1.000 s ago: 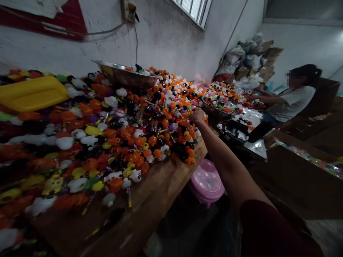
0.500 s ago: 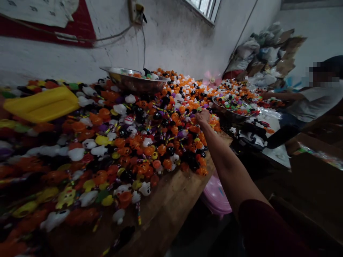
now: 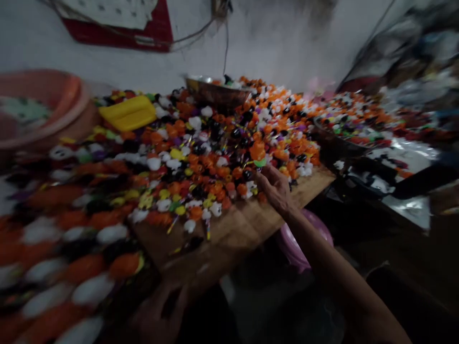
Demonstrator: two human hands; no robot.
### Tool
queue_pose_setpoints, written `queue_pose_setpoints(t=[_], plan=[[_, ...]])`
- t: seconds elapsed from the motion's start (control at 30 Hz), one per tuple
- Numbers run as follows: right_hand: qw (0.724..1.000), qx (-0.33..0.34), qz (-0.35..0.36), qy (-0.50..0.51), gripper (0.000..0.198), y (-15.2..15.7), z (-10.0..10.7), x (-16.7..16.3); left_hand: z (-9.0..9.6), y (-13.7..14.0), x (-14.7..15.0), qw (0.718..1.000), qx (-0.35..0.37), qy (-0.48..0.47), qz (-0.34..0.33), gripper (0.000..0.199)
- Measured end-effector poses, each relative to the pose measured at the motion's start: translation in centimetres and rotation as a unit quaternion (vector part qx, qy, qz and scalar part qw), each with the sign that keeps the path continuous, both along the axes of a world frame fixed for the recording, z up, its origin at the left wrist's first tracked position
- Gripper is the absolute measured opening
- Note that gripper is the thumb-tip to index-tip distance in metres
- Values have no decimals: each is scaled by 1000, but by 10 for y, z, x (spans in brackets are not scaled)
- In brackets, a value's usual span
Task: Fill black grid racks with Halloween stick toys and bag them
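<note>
My right hand [image 3: 275,187] is over the front edge of the heap, closed at the fingertips on a small pumpkin toy [image 3: 257,151] with an orange body and a green part below. Around it spreads a heap of small plastic toys [image 3: 201,165] in orange, white, black and yellow, some with striped candy-filled sticks. Low in the view, dim and smeared, my left hand [image 3: 163,308] hangs near the wooden board's front edge. Its thumb and fingers look apart, with a dark gap and no visible object between them.
A yellow scoop [image 3: 128,113] lies on the heap beside a pink tub [image 3: 81,114]. One metal bowl [image 3: 218,95] sits at the back, another [image 3: 340,143] to the right. The wooden board [image 3: 222,234] ends above a pink stool [image 3: 292,246]. More toys fill the lower left.
My right hand has drawn back from the heap towards me and now has the pumpkin toy in its fingers. The view has swung left; my left hand and the pink tub have come into sight.
</note>
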State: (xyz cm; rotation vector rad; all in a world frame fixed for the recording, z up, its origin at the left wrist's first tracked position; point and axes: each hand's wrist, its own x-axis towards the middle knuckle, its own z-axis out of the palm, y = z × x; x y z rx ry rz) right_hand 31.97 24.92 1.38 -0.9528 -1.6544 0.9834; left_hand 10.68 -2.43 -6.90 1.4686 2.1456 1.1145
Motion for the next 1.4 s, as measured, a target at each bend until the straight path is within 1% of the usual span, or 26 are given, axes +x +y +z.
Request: queue_pose_setpoints(t=[0.03,0.1,0.17,0.23,0.27,0.33,0.37,0.43,0.5,0.53,0.57,0.67,0.7,0.73,0.77,0.8,0.87,0.93,1.0,1.03,1.1,1.13,1.23,1.3,1.4], plan=[[998,-27,50,3,29,-26,-4,-8,3,-2,3,1000,-2,-9,12,12],[985,-101,140,15,35,-74,-10,-21,16,4,7,992,63,-108,26,22],[957,-190,216,29,40,-112,-15,-31,33,18,9,969,110,-221,-15,45],[922,-262,285,32,45,-141,-20,-39,48,31,7,944,166,-280,-55,59],[904,-285,318,28,47,-152,-23,-41,54,33,5,932,177,-307,-81,61],[874,-311,373,17,49,-169,-28,-44,62,29,1,911,175,-349,-129,64],[865,-316,389,12,48,-175,-30,-45,63,23,-1,905,166,-365,-143,64],[856,-317,408,-6,45,-183,-31,-47,62,11,-4,902,141,-380,-149,64],[853,-306,422,-23,41,-188,-31,-48,59,1,-7,900,117,-399,-128,59],[854,-294,428,-31,41,-190,-30,-49,57,-2,-8,891,107,-426,-117,56],[858,-277,432,-38,40,-190,-30,-50,56,-4,-10,873,94,-466,-109,55],[870,-210,443,-51,40,-190,-30,-54,55,-4,-16,792,53,-598,-110,57],[873,-191,446,-53,39,-189,-32,-55,55,-4,-18,773,42,-622,-114,56],[874,-177,449,-54,39,-188,-33,-56,56,-3,-18,764,36,-634,-117,55],[875,-168,450,-56,39,-188,-36,-56,56,-3,-18,764,39,-634,-115,54],[877,-163,448,-58,39,-188,-38,-56,56,-2,-17,771,48,-625,-110,53],[891,-155,422,-62,39,-190,-42,-56,55,3,-14,803,82,-583,-91,51],[918,-139,365,-70,38,-193,-46,-55,53,9,-9,840,111,-528,-67,51],[939,-115,313,-80,37,-196,-48,-55,50,17,-4,870,124,-475,-46,53],[943,-107,305,-82,38,-197,-49,-55,48,19,-2,883,127,-451,-36,55],[938,-108,321,-74,43,-199,-49,-56,45,20,1,908,136,-396,-23,61],[932,-121,336,-67,45,-199,-49,-56,43,17,1,920,138,-367,-21,65],[914,-191,355,-53,48,-201,-49,-55,39,0,-4,947,113,-297,-35,78],[903,-236,354,-54,49,-204,-50,-53,36,-14,-9,954,81,-284,-50,82],[888,-260,375,-52,49,-209,-51,-50,34,-28,-14,944,58,-312,-91,85]])
